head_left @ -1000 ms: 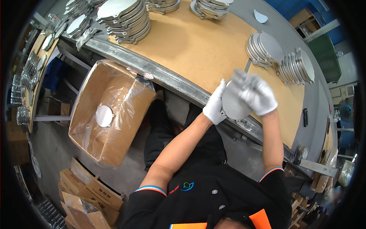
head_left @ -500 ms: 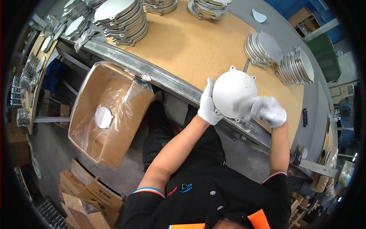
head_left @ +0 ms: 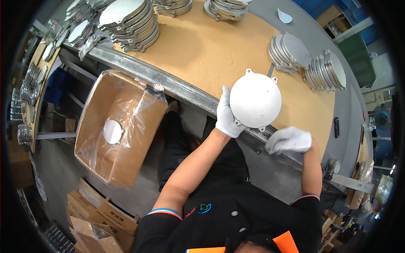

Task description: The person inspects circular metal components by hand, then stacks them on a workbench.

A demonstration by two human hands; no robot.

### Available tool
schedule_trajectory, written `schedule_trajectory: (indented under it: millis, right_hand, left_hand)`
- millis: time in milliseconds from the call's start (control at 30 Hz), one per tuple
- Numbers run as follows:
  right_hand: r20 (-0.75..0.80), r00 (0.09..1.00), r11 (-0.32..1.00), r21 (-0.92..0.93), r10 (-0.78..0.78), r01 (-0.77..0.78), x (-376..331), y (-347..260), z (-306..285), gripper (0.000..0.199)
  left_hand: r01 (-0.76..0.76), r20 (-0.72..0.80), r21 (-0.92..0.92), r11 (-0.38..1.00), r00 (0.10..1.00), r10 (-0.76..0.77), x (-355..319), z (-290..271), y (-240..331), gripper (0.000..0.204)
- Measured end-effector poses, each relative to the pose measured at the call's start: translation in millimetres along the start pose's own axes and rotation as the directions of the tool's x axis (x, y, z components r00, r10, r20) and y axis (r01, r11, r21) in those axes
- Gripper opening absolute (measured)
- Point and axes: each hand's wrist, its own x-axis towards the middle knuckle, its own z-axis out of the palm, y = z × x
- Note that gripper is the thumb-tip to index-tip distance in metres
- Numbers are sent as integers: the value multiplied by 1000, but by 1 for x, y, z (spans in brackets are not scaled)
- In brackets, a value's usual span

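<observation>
- Round metal plate (head_left: 255,100): a flat grey disc with a matte, faintly speckled face and small mounting tabs at its rim, two at the top and two at the bottom.
- My left hand (head_left: 228,114), in a white glove, grips the plate by its left and lower-left edge, thumb on the face; the plate is held up in the air over the near edge of the workbench (head_left: 202,50), face toward me.
- My right hand (head_left: 289,140), also gloved white, is off the plate, just below and to the right of it, fingers loosely curled and holding nothing.
- The workbench has a tan top and a metal strip along its near edge; the strip runs just under the plate.
- Two leaning rows of similar discs (head_left: 308,61) stand on the bench up and to the right, well apart from the plate.
- A tall stack of discs (head_left: 130,21) sits at the far left end of the bench.
- The bench top between these stacks is bare and lies directly behind the plate.
- An open cardboard box (head_left: 120,126) lined with clear plastic sits on the floor to my left, below the bench edge, with one disc (head_left: 113,131) flat on its bottom.
</observation>
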Motion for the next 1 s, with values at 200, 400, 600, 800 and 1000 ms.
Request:
schedule_trajectory:
  millis: [200,400,600,800,1000]
  right_hand:
    - [-712,693,993,68,114,-94,-27,57,-41,18]
    - [-765,615,981,130,191,-144,-18,74,-41,19]
    - [-879,347,877,-419,-327,-234,-14,94,-30,29]
    - [-733,670,961,83,-120,263,30,21,46,58]
    - [-754,647,901,198,-111,386,58,32,64,44]
  left_hand:
    - [-34,-15,-42,999,999,34,0,2,-2,77]
    - [-14,71,-105,994,997,21,-3,-8,1,84]
    - [-45,17,5,999,999,45,-2,6,-4,84]
    - [-46,29,125,991,999,42,-13,7,-4,83]
    - [-175,275,587,791,961,8,-45,0,12,100]
